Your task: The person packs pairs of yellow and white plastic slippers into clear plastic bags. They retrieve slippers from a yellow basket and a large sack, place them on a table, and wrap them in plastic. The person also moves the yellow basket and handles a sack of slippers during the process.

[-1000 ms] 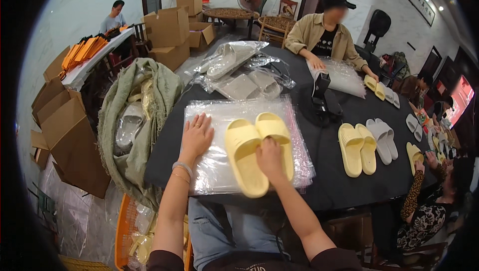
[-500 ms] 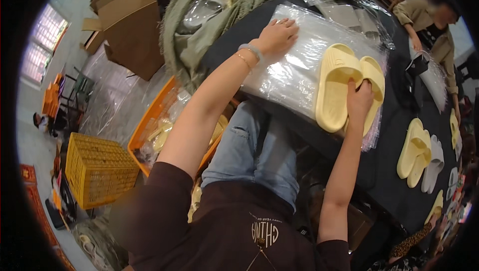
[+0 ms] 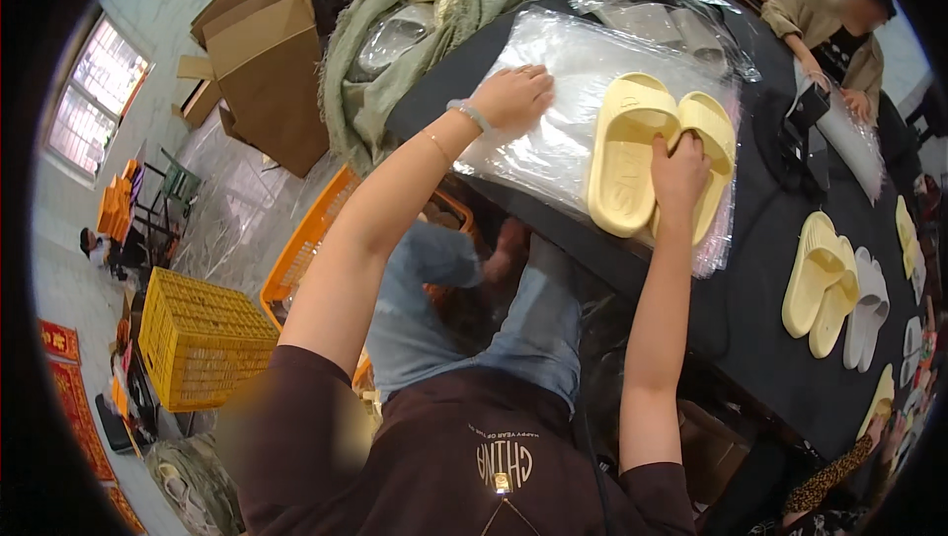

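Observation:
A stack of clear plastic bags lies on the black-covered table in front of me. My left hand rests on the left part of the stack, fingers stretched out, holding nothing. On the right part of the stack is a pair of pale yellow slide slippers, side by side with their straps toward the far side. My right hand grips the pair where the two slippers meet, its fingers closed over their inner edges; the fingertips are partly hidden.
Bagged grey slippers lie beyond the stack. More yellow slippers and grey slippers stand along the table's right. A person handles plastic at the far right. At left are a green sack, a carton, an orange basket and a yellow crate.
The view has shifted, and my left hand has slid slightly nearer over the bags. My right hand keeps its grip on the slippers. My left leg has swung outward to the left.

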Motion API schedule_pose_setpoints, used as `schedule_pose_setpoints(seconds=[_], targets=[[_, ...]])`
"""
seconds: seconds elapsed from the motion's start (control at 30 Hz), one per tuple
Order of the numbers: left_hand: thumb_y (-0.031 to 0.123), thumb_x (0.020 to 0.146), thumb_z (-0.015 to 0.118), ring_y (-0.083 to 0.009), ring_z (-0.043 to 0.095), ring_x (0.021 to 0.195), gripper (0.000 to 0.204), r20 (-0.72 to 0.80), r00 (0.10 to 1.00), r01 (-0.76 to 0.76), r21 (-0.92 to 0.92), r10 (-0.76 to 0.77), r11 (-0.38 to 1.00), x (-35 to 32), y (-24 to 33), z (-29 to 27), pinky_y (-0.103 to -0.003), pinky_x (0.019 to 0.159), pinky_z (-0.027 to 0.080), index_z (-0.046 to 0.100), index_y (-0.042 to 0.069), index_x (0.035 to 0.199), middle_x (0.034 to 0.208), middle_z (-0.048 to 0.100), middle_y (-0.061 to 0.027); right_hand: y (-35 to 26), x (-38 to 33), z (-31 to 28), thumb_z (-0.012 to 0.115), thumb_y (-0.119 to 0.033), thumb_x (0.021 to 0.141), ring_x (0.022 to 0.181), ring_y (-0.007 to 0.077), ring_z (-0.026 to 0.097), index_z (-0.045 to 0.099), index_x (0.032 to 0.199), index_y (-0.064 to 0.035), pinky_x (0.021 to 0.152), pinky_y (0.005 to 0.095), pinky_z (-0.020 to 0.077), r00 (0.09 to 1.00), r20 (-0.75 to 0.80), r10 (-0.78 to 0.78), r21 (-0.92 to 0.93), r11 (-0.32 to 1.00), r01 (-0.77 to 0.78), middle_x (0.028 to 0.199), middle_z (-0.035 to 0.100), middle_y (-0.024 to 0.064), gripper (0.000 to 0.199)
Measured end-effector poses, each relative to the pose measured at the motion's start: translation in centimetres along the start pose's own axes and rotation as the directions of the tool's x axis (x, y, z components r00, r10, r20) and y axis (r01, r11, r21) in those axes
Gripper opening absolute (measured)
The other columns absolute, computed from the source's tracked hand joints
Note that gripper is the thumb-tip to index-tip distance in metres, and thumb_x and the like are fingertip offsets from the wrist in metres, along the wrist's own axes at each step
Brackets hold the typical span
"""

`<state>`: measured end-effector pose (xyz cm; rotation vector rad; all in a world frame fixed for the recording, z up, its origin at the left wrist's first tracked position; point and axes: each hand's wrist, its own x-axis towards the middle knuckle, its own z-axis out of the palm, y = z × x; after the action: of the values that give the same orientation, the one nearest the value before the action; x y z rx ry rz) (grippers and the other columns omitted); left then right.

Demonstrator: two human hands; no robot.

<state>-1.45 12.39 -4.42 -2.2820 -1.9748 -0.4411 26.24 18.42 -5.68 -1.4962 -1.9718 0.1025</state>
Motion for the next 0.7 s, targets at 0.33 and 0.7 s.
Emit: schedule_pose_setpoints(seconds=[0.33, 0.7], targets=[[0.015, 0.086, 0.047, -0.0318, 0.054, 0.107, 0.023, -0.138, 0.956, -0.211, 0.287, 0.258, 0.935, -1.2, -0.1, 1.1, -0.044, 0.092, 0.043, 0.058, -0.001, 0.097, 0.107, 0.06, -0.0159, 1.1, 0.3, 0.4, 0.067, -0.03, 0.081, 0.09, 0.0422, 0.056, 0.058, 0.099, 0.0064, 0.082, 0.0469, 0.0439, 0.997, 0.026, -0.067, 0.151, 0.987, 0.062, 0.098, 0.06, 0.0258, 0.042], [0.025, 0.09, 0.046, -0.0321, 0.047, 0.12, 0.039, -0.257, 0.966, 0.03, 0.076, -0.01, 0.997, -1.8, 0.1, 1.5, -0.044, 0.1, 0.036, 0.055, -0.004, 0.115, 0.128, 0.051, -0.0228, -0.1, -0.2, -1.2, 0.058, -0.019, 0.088, 0.108, 0.0466, 0.048, 0.051, 0.113, 0.0136, 0.095, 0.0486, 0.0368, 0.989, 0.121, -0.086, 0.162, 0.985, 0.066, 0.118, 0.052, 0.0315, 0.041]])
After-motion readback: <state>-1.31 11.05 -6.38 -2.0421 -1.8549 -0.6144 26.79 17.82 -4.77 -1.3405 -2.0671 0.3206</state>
